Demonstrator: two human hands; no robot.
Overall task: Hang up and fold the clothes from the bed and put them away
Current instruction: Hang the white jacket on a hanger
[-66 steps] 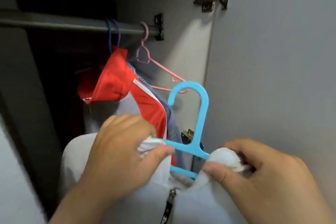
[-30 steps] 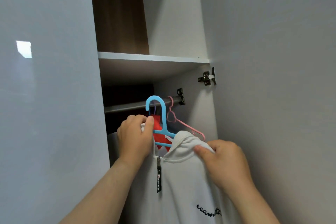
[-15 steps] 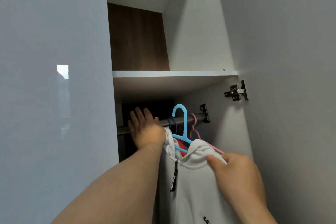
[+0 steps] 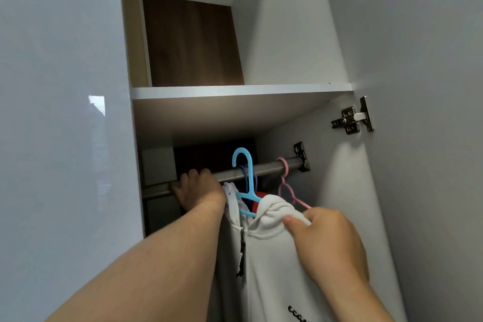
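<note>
Hoodie (image 4: 269, 256), white with a zip, sits on a blue hanger (image 4: 251, 183) at 6 o'clock in the view, just below the wardrobe rail (image 4: 269, 165). The right grip (image 4: 329, 240) pinches its shoulder at 4 o'clock of the hanger. The left grip (image 4: 200, 189) lies on the rail at 9 o'clock; whether it clasps it I cannot tell. A pink hanger (image 4: 286, 168) hangs on the rail at 3 o'clock.

Site: home, inside a clothes wardrobe | centre: metal hanging rail (image 4: 266, 168) carrying blue hanger (image 4: 250, 178) and pink hanger (image 4: 285, 170) | above: white shelf (image 4: 235, 91), brown back panel | right: open door on steel hinge (image 4: 351, 119) | lower centre: white zip garment (image 4: 269, 256) on the blue hanger.
</note>
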